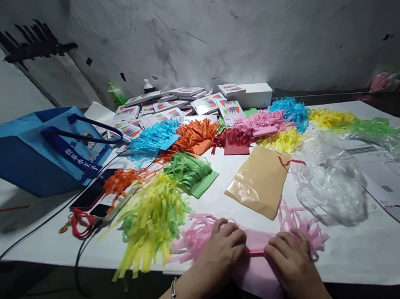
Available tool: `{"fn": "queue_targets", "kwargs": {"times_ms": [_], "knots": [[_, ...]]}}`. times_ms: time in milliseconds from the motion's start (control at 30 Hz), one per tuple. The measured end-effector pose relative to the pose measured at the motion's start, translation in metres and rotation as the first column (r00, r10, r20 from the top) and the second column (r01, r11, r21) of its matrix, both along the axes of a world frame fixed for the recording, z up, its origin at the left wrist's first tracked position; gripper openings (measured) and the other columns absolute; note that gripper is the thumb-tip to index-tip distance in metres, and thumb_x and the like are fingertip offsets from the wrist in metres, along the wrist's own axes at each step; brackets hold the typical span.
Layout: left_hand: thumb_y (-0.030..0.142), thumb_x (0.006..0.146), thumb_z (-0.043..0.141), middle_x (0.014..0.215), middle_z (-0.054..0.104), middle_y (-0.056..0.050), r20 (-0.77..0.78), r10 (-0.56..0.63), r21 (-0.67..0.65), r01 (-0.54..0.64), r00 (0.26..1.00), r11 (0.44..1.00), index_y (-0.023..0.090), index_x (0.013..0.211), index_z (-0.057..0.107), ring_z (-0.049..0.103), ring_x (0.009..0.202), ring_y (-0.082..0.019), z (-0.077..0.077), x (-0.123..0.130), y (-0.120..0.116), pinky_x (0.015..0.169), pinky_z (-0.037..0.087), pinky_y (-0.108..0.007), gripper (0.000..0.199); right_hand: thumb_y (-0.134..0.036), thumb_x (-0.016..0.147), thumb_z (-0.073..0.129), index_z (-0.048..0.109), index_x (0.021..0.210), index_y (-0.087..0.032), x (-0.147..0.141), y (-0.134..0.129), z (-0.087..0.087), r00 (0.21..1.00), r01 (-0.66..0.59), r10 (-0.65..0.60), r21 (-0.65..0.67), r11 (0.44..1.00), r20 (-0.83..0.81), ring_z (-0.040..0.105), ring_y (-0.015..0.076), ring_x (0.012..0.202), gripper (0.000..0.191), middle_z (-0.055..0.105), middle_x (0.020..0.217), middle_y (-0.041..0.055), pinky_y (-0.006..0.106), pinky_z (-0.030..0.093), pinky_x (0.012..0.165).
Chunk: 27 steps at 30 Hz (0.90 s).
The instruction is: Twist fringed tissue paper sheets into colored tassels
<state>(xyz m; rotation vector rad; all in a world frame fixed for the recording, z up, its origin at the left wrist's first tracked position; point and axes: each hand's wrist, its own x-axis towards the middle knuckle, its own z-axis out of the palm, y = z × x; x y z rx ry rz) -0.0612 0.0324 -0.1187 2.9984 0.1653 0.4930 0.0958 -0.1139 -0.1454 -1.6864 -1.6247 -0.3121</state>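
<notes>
A pink tissue paper tassel (259, 238) with fringed ends lies at the table's front edge. Its plain middle has a narrow fold running across it, and the near part hangs over the edge. My left hand (223, 246) presses on the left end of that fold with curled fingers. At the fold's right end, my right hand (291, 259) grips the paper the same way. Both thumbs are mostly hidden. Just beyond lies a tan envelope (257, 180). Left of my hands, a yellow tassel (151, 222) rests beside a green tassel (192, 171).
A blue bag (30, 153) stands at left near phones and cables. Several tassels, such as a dark red one (235, 140), lie in the middle. Printed boxes (169, 106) are piled by the wall. Clear plastic bags (329, 178) and flat cardboard (391, 182) lie at right.
</notes>
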Motion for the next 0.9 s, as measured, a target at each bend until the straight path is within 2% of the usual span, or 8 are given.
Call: {"fn": "queue_targets", "kwargs": {"times_ms": [167,267,367,433,500,600,800,900], "knots": [[0.018,0.09,0.069,0.102,0.068,0.0,-0.1,0.167,-0.16,-0.181,0.981,0.97,0.021,0.09,0.065,0.055,0.096,-0.02,0.005,0.001,-0.01,0.087,0.031,-0.038,0.006,-0.021,0.1,0.044,0.062,0.087,-0.025,0.008,-0.008,0.0,0.996,0.069,-0.072,-0.07,0.995,-0.047,0.057,0.0214,0.089,0.023,0.065,0.09,0.0008,0.05,0.027,0.104],[0.013,0.091,0.062,0.096,0.066,-0.004,-0.158,0.297,-0.116,-0.317,0.942,0.941,0.019,0.087,0.065,0.054,0.09,-0.023,0.009,0.008,-0.018,0.084,0.032,-0.042,0.008,-0.019,0.096,0.049,0.058,0.082,-0.024,0.005,-0.003,0.002,0.988,0.148,-0.151,-0.142,0.979,-0.013,0.057,0.0232,0.086,0.017,0.062,0.088,0.002,0.052,0.029,0.101],[0.012,0.089,0.063,0.095,0.065,-0.007,-0.171,0.356,-0.033,-0.366,0.919,0.93,0.017,0.086,0.065,0.053,0.087,-0.025,0.008,0.015,-0.019,0.083,0.033,-0.044,0.006,-0.017,0.094,0.048,0.055,0.082,-0.024,0.0,0.002,0.005,0.974,0.228,-0.224,-0.155,0.961,0.04,0.055,0.0254,0.082,0.016,0.061,0.083,0.0028,0.054,0.03,0.098],[0.014,0.088,0.067,0.094,0.064,-0.006,-0.159,0.295,0.032,-0.294,0.942,0.955,0.018,0.086,0.065,0.053,0.087,-0.024,0.007,0.017,-0.017,0.084,0.033,-0.043,0.005,-0.012,0.093,0.044,0.056,0.084,-0.025,-0.003,0.003,0.006,0.976,0.218,-0.216,-0.122,0.968,0.029,0.055,0.0251,0.083,0.02,0.062,0.084,0.0028,0.055,0.029,0.099],[0.02,0.089,0.071,0.09,0.064,-0.003,-0.137,0.15,0.096,-0.138,0.979,0.986,0.019,0.083,0.065,0.052,0.087,-0.023,0.007,0.017,-0.015,0.089,0.032,-0.044,0.009,-0.006,0.092,0.041,0.058,0.086,-0.026,-0.005,0.003,0.007,0.989,0.149,-0.148,-0.087,0.985,0.023,0.056,0.0234,0.085,0.027,0.063,0.086,0.0016,0.054,0.026,0.104],[0.023,0.088,0.074,0.086,0.062,-0.001,-0.131,0.0,0.165,0.022,0.991,0.986,0.019,0.078,0.065,0.051,0.086,-0.022,0.009,0.019,-0.011,0.098,0.028,-0.047,0.014,-0.001,0.087,0.046,0.058,0.087,-0.025,-0.006,0.001,0.007,0.998,0.045,-0.04,-0.088,0.995,0.052,0.056,0.0221,0.09,0.027,0.064,0.087,0.0004,0.052,0.021,0.111],[0.023,0.088,0.073,0.079,0.063,0.0,-0.161,0.043,0.105,-0.027,0.986,0.994,0.018,0.07,0.063,0.05,0.077,-0.019,0.028,0.03,-0.006,0.077,0.034,-0.037,0.021,-0.005,0.084,0.058,0.061,0.09,-0.024,-0.009,0.009,0.003,0.993,0.064,-0.051,-0.121,0.991,0.109,0.053,0.0213,0.088,0.02,0.062,0.083,-0.0005,0.049,0.019,0.112],[0.018,0.089,0.07,0.089,0.066,-0.002,-0.064,0.057,0.084,-0.051,0.996,0.995,0.018,0.078,0.064,0.052,0.082,-0.02,0.026,0.026,-0.013,0.081,0.036,-0.036,0.013,0.001,0.084,0.052,0.059,0.085,-0.023,-0.011,0.018,-0.001,0.986,0.098,-0.087,-0.072,0.993,0.145,0.053,0.0202,0.084,0.024,0.062,0.08,-0.0006,0.046,0.019,0.112]]}}
